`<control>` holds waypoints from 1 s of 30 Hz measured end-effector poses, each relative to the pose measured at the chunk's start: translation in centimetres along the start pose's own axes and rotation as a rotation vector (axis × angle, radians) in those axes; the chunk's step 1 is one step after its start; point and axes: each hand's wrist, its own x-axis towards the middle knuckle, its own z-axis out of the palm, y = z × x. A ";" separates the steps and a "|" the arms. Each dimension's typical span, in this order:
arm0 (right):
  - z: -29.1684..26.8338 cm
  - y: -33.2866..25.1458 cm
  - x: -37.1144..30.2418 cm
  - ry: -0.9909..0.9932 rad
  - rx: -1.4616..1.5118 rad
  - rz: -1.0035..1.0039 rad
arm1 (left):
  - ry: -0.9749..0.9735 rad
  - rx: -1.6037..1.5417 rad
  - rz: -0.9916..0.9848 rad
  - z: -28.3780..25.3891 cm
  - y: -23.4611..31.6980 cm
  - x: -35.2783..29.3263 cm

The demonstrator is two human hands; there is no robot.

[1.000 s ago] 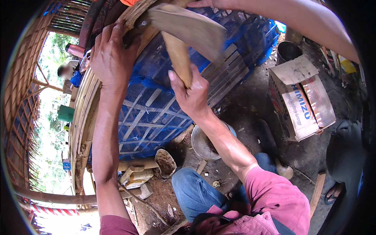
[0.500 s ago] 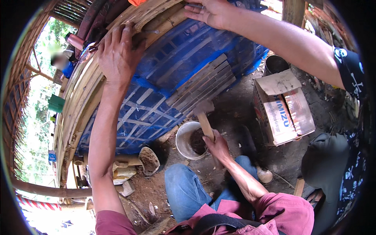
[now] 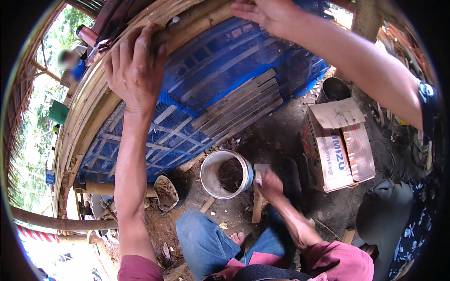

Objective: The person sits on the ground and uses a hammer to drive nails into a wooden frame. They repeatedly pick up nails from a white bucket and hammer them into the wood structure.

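Observation:
My left hand (image 3: 136, 70) curls its fingers over the bamboo rim (image 3: 93, 114) of a large curved frame. Close to its fingertips, a small round metal head (image 3: 176, 19) sticks out of the bamboo. Low between the bucket and the box, my right hand (image 3: 271, 186) is smeared by motion. Beside it is a hammer (image 3: 257, 206), its head up and its wooden handle pointing toward me. Whether the fingers still touch the hammer I cannot make out. Blue netting (image 3: 211, 65) with woven strips and wooden slats (image 3: 239, 105) covers the frame's side.
Another person's hand (image 3: 262, 16) reaches to the rim at the top right. A white bucket (image 3: 204, 175) with dark contents stands before my knees. At the right are a cardboard box (image 3: 337, 157) and a dark pot (image 3: 333, 89). A cut container (image 3: 166, 192) holds brown matter.
My right hand has lowered the hammer from above the bucket to the bucket's right side. My left hand stays on the rim. The view has shifted slightly.

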 end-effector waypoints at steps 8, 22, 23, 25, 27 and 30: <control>-17.9 -20.3 20.9 1.085 0.453 -0.824 | 0.007 -0.027 -0.021 0.0 -0.2 -0.8; -22.8 -25.5 22.4 0.948 0.576 -0.976 | 0.001 -0.841 -0.757 -3.0 3.0 -5.0; -23.0 -26.0 22.1 0.951 0.569 -0.955 | 0.008 -1.032 -1.078 -2.7 3.5 -4.9; -22.5 -26.2 21.8 0.940 0.547 -0.902 | 0.086 -1.086 -1.147 -2.5 4.4 -4.4; -22.3 -26.1 21.9 0.938 0.527 -0.916 | 0.205 -1.245 -1.252 -1.4 4.6 -3.4; -22.2 -26.1 21.7 0.924 0.537 -0.908 | 0.346 -1.356 -1.236 0.2 4.6 -2.9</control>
